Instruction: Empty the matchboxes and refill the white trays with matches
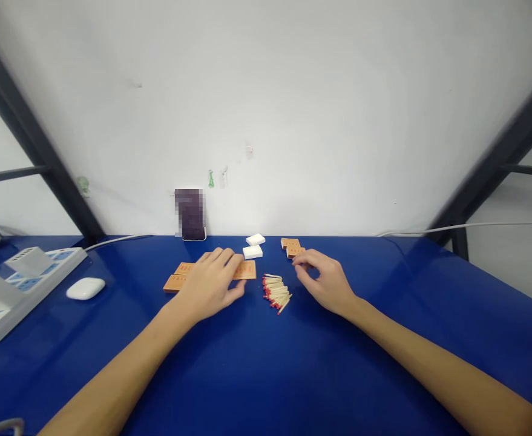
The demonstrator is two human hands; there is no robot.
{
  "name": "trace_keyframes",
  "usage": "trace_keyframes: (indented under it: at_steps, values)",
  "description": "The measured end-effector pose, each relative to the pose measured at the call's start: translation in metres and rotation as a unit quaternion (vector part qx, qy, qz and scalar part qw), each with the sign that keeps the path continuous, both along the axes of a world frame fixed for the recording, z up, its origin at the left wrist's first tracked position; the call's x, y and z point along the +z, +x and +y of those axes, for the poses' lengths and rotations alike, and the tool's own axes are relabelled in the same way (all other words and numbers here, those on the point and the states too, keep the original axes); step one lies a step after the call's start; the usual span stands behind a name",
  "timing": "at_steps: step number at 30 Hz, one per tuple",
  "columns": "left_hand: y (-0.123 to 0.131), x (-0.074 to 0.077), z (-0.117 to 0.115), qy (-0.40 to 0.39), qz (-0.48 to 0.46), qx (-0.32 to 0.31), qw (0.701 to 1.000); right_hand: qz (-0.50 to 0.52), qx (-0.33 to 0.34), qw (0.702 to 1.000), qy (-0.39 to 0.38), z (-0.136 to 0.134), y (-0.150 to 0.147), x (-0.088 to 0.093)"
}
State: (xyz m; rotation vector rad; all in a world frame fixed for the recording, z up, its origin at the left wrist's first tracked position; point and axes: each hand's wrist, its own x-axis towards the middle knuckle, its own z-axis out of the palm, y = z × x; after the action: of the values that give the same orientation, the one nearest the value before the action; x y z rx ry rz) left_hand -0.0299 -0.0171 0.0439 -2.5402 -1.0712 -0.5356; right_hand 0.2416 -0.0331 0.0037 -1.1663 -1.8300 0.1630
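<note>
My left hand (211, 281) lies over a row of orange matchboxes, its fingers stretched forward and thumb apart. One orange matchbox (248, 270) sticks out past its fingers, and two more matchboxes (175, 283) show at its left edge; the rest is hidden under the hand. Between both hands is a loose pile of red-tipped matches (276, 290). To the right of the pile, my right hand (322, 278) is curled, with thumb and index tips close together; anything between them is too small to make out. Two small orange matchbox pieces (295, 251) sit just beyond its fingertips.
Two white box trays (253, 251) lie behind the matches. A phone (193, 215) leans against the wall. At left are a white earbud case (85, 288) and a power strip (61, 266) with plugs. Black metal frame bars (497, 145) rise at both sides of the blue table (266, 375).
</note>
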Motion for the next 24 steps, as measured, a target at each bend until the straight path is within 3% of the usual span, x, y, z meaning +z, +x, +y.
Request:
trace_keyframes:
  at_steps: [2,5,9,15,24]
  values:
    - [0.009,-0.001,-0.009,0.004,-0.045,-0.041,0.998,0.103,0.048,0.991,-0.065,-0.011,-0.014,0.006]
    - [0.023,-0.007,-0.02,-0.002,-0.089,-0.082,0.993,0.269,0.147,0.941,-0.141,-0.027,-0.035,0.012]
    - [0.034,-0.015,-0.026,0.006,-0.143,-0.114,0.983,0.272,0.158,0.935,-0.161,-0.036,-0.048,0.012]
    - [0.03,-0.016,-0.023,-0.052,-0.183,-0.095,0.977,0.304,0.133,0.93,-0.157,-0.032,-0.045,0.011]
    - [0.021,-0.015,-0.016,-0.007,-0.16,-0.085,0.983,0.311,0.16,0.915,-0.203,-0.026,-0.038,0.013]
